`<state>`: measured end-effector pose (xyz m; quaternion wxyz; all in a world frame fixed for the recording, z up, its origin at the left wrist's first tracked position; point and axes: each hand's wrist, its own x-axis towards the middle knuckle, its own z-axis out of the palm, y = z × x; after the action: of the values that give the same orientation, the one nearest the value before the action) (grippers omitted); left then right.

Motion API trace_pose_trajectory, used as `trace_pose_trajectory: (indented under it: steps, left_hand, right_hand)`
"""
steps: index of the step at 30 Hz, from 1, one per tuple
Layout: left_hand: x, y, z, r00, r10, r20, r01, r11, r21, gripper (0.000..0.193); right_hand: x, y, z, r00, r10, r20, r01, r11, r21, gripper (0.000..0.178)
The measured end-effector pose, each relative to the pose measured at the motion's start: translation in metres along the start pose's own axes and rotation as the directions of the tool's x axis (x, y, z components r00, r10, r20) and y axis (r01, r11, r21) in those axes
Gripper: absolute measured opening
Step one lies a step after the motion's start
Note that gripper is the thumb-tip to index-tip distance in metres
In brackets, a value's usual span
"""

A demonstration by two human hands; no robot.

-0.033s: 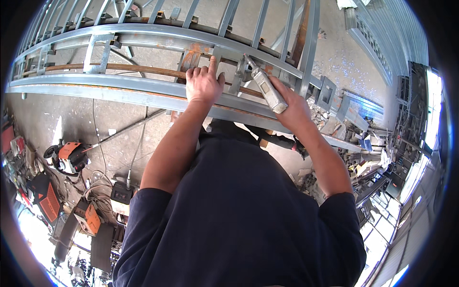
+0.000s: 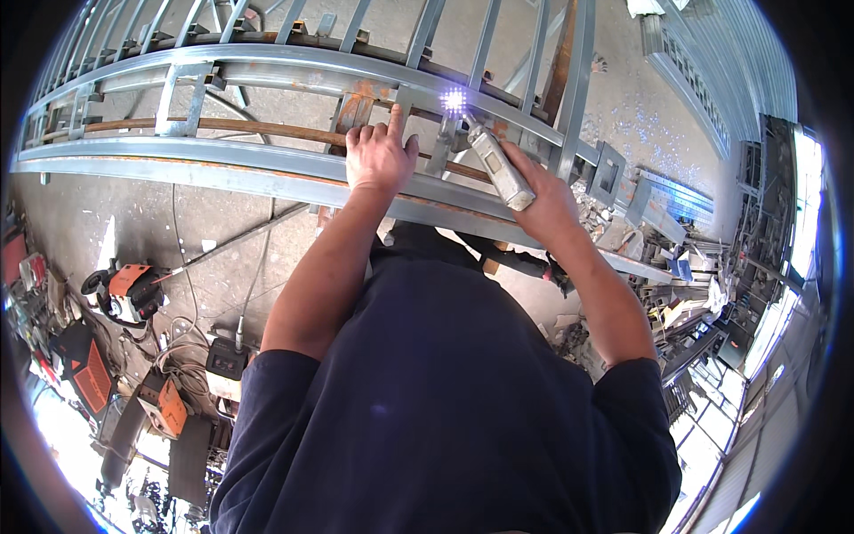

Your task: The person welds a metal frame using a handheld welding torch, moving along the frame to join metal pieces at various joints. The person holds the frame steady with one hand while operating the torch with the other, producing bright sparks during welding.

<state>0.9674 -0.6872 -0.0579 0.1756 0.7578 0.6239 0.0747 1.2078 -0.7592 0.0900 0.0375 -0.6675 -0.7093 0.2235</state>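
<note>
Grip of right hand wraps the welding torch; left hand presses flat on the steel frame.

I see bright daylight across the concrete floor. A white-violet spark flares into a small star of glare. Windows at right and the lower left corner are overexposed. Fisheye bending curves the steel rails; rim detail is soft.

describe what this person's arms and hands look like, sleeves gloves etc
Both hands are bare: no gloves on the left hand or the right hand. The forearms are uncovered to above the elbow. A dark navy short-sleeved shirt covers the upper arms. No watch, rings or bands can be seen.
</note>
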Motion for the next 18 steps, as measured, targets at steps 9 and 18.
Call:
trace_pose_trajectory:
  steps: [9, 18]
  left_hand:
    - [0.0013, -0.0024, 0.0043, 1.0, 0.007, 0.002, -0.007, 1.0, -0.009, 0.068]
    - [-0.0003, -0.0029, 0.006, 0.997, 0.026, -0.079, -0.025, 1.0, 0.012, 0.068]
  right_hand:
    - [0.0026, -0.0025, -0.0027, 0.997, 0.06, 0.044, -0.06, 0.998, -0.01, 0.093]
    - [-0.0002, 0.0022, -0.0026, 0.996, 0.077, 0.033, -0.078, 0.997, 0.03, 0.087]
